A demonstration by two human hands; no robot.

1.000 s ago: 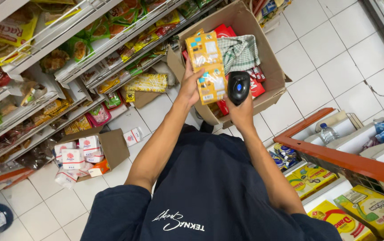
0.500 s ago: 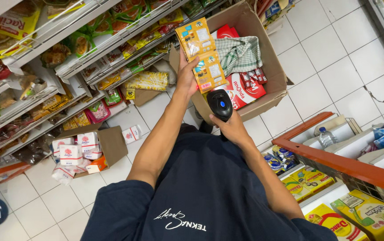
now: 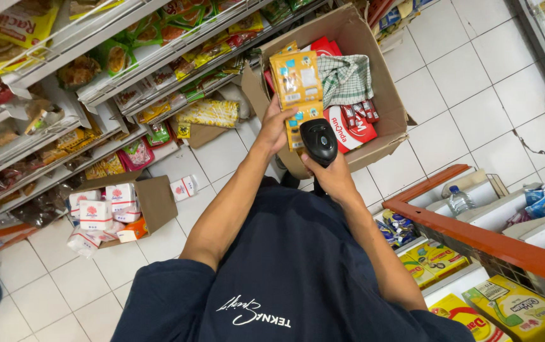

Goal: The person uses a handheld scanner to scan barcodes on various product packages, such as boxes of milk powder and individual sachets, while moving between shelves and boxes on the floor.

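Note:
My left hand (image 3: 277, 126) holds up a strip of yellow-orange snack packets (image 3: 296, 85) in front of an open cardboard box (image 3: 383, 76) on the floor. My right hand (image 3: 334, 178) grips a black handheld scanner (image 3: 318, 140), whose head sits just under the lower end of the strip, touching or nearly touching it. Inside the box lie a green checked cloth (image 3: 346, 77) and red packs (image 3: 350, 128). My dark blue shirt fills the bottom of the view.
Store shelves (image 3: 126, 60) full of snack bags run along the left. A smaller open box of white and red packs (image 3: 104, 212) sits on the tiled floor. At the right is an orange-railed rack (image 3: 475, 240) with a water bottle (image 3: 458, 201) and yellow packs (image 3: 519, 310).
My right hand has brought the scanner down from beside the packets to just beneath their lower end. The left hand keeps hold of the strip.

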